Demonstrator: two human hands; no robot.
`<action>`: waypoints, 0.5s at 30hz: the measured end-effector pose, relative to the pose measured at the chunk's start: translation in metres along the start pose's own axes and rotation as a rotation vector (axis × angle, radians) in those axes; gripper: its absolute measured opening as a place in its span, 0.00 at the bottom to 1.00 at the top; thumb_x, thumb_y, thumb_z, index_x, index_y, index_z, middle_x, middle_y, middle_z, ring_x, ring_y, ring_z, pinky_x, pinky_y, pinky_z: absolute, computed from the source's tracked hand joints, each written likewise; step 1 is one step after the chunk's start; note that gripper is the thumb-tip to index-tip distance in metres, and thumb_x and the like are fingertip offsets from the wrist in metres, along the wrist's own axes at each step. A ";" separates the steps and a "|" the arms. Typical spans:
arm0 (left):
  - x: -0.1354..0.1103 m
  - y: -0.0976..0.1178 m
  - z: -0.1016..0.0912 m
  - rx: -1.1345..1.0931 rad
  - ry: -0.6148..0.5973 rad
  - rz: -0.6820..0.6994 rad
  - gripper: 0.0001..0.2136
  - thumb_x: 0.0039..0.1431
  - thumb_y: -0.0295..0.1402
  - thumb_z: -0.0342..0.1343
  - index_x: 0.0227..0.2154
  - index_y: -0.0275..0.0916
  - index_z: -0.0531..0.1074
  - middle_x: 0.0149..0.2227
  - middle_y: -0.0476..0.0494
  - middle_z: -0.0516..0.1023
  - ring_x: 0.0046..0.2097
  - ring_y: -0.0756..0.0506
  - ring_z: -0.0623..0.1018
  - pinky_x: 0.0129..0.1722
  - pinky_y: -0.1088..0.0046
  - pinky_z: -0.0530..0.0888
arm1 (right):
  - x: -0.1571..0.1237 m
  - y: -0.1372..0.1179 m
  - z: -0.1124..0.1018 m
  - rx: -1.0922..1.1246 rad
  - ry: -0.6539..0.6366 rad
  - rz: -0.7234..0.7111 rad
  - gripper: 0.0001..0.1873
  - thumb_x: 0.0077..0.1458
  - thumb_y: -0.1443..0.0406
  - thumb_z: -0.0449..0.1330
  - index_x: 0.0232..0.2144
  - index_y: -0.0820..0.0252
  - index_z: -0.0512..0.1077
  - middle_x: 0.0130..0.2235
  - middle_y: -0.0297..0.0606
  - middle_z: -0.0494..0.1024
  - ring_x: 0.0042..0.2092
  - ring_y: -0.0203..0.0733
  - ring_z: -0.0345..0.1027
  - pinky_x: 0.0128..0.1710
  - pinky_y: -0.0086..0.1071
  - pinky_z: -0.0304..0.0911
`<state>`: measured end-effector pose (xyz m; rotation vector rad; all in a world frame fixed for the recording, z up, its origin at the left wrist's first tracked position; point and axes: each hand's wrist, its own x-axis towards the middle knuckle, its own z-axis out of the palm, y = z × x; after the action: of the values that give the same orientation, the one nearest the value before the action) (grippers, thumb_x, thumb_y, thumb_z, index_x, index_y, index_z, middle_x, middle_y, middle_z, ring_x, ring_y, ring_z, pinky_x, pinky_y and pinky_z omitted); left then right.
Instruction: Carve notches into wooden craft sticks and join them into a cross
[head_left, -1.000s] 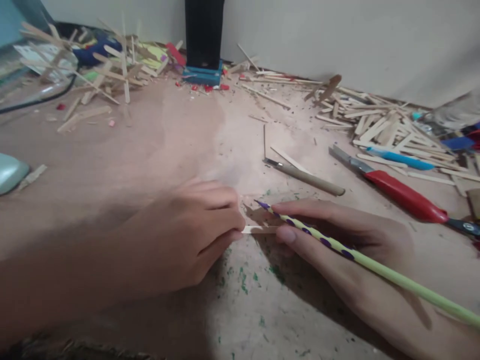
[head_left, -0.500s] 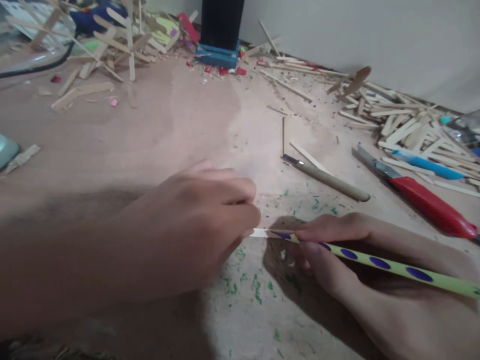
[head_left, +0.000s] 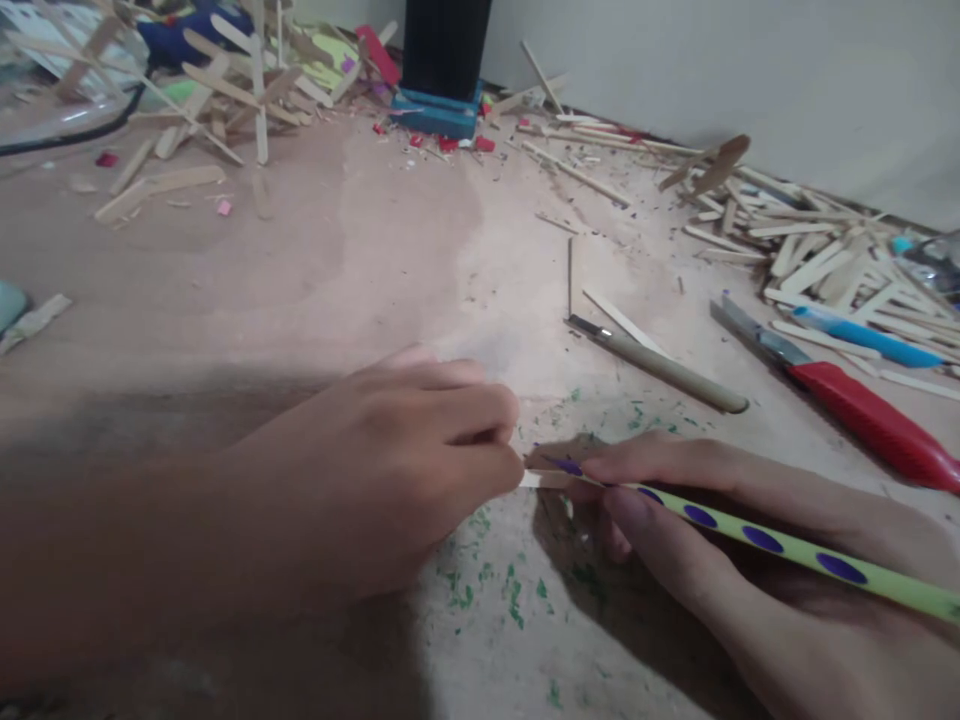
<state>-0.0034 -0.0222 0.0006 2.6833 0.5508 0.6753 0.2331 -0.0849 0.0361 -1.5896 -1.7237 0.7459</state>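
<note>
Pencil (head_left: 763, 539), yellow-green with purple ovals: gripped in the fingers of the right hand (head_left: 795, 630), low over the desk (head_left: 247, 300), tip close to a pale stick (head_left: 541, 480); contact cannot be told. Stick: emerging from the left hand (head_left: 397, 470), its curled fingers closed on it. Beyond: slim knife (head_left: 667, 370), bare blade. Right: red-handled knife (head_left: 870, 420), near a heap of wooden sticks (head_left: 832, 250).

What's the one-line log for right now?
left hand: holding pale strip | right hand: holding dotted pencil | nearby: red-handled tool
</note>
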 end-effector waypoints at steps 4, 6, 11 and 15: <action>-0.001 0.000 0.001 -0.010 0.028 -0.004 0.09 0.70 0.22 0.54 0.35 0.38 0.76 0.38 0.48 0.76 0.41 0.45 0.73 0.44 0.64 0.65 | -0.007 0.008 0.004 0.172 -0.019 0.056 0.06 0.59 0.65 0.69 0.36 0.45 0.83 0.31 0.30 0.85 0.22 0.37 0.76 0.17 0.23 0.71; -0.001 0.000 0.001 -0.017 0.025 -0.006 0.10 0.71 0.22 0.53 0.35 0.37 0.77 0.37 0.48 0.76 0.40 0.45 0.73 0.44 0.64 0.64 | -0.008 0.012 0.004 0.187 -0.056 0.016 0.07 0.58 0.66 0.70 0.36 0.44 0.82 0.31 0.28 0.84 0.25 0.37 0.78 0.20 0.22 0.73; 0.001 0.002 -0.003 -0.011 0.013 -0.025 0.13 0.73 0.22 0.50 0.36 0.37 0.79 0.37 0.48 0.75 0.38 0.46 0.72 0.42 0.65 0.64 | -0.005 0.011 0.004 0.181 -0.031 -0.051 0.07 0.57 0.67 0.70 0.33 0.46 0.81 0.32 0.27 0.85 0.27 0.34 0.78 0.25 0.20 0.73; 0.005 0.006 -0.009 -0.039 -0.094 -0.084 0.16 0.73 0.21 0.47 0.34 0.37 0.78 0.37 0.47 0.76 0.39 0.46 0.73 0.42 0.65 0.65 | -0.003 0.006 0.008 0.207 -0.011 -0.006 0.08 0.54 0.69 0.71 0.32 0.47 0.82 0.31 0.28 0.85 0.27 0.35 0.77 0.26 0.20 0.72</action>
<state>-0.0023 -0.0234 0.0124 2.6240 0.6155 0.5288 0.2306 -0.0872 0.0258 -1.4407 -1.6015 0.9010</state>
